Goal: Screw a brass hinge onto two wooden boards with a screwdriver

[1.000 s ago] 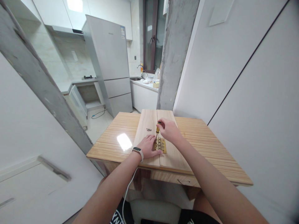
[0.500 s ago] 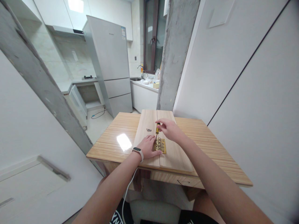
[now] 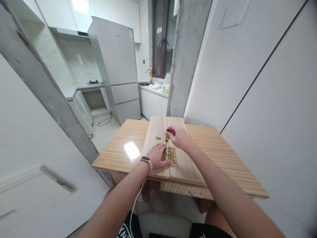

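My right hand (image 3: 180, 136) is closed round the yellow-and-black handle of a screwdriver (image 3: 166, 136). The shaft points down to the far left part of a brass hinge (image 3: 173, 155). This hinge lies over the seam between two pale wooden boards (image 3: 156, 127). My left hand (image 3: 156, 155), with a band on its wrist, rests flat with thumb and fingers apart, touching the hinge's left side and the left board. It covers part of the left leaf. Left of the screwdriver, several small screws (image 3: 158, 138) lie on the left board.
Beneath the boards is a wooden table (image 3: 116, 145) with a drawer (image 3: 187, 189) at its front. A white cable (image 3: 135, 203) hangs near my left forearm. Beyond the table stand a grey fridge (image 3: 121, 59) and a sink counter (image 3: 155, 99). A wall rises at the right.
My right hand's fingers have curled closer round the screwdriver handle, and its grip has shifted slightly. My left hand stays in place on the hinge.
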The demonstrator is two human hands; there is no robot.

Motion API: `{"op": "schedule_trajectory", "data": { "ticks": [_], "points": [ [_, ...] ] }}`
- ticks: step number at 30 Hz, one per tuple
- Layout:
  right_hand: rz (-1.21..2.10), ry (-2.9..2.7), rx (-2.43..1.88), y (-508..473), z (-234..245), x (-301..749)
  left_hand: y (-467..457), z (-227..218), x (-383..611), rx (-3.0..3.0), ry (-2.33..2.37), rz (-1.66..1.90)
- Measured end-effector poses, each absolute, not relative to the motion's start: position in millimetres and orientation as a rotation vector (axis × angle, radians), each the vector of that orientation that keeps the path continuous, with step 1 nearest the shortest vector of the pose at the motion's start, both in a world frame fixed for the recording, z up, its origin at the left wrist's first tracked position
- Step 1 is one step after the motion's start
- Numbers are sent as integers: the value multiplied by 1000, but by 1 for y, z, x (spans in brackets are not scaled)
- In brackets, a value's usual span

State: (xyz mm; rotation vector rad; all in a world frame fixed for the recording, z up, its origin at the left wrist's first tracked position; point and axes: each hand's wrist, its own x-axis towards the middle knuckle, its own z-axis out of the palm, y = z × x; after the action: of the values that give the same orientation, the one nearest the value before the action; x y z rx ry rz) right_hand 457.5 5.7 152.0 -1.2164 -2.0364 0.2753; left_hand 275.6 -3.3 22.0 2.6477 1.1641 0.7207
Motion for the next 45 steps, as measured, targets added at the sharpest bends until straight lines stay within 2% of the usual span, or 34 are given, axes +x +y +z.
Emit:
{"op": "schedule_trajectory", "data": {
  "ticks": [10,16,22,26,35,45],
  "points": [
    [124,-1866,-1275,-2,139,446,-4,24,276,2634,1155,746],
    [288,-2044,-1151,-1,148,457,-4,25,276,2641,1153,730],
    [598,-2078,-1164,4,155,465,-3,24,276,2644,1160,726],
    [642,-2075,-1136,7,153,465,-3,23,276,2651,1157,719],
    [295,-2072,-1215,4,154,457,-2,22,276,2645,1157,712],
    [92,-1931,-1269,-4,141,448,-3,21,276,2635,1146,745]
  ]
}}
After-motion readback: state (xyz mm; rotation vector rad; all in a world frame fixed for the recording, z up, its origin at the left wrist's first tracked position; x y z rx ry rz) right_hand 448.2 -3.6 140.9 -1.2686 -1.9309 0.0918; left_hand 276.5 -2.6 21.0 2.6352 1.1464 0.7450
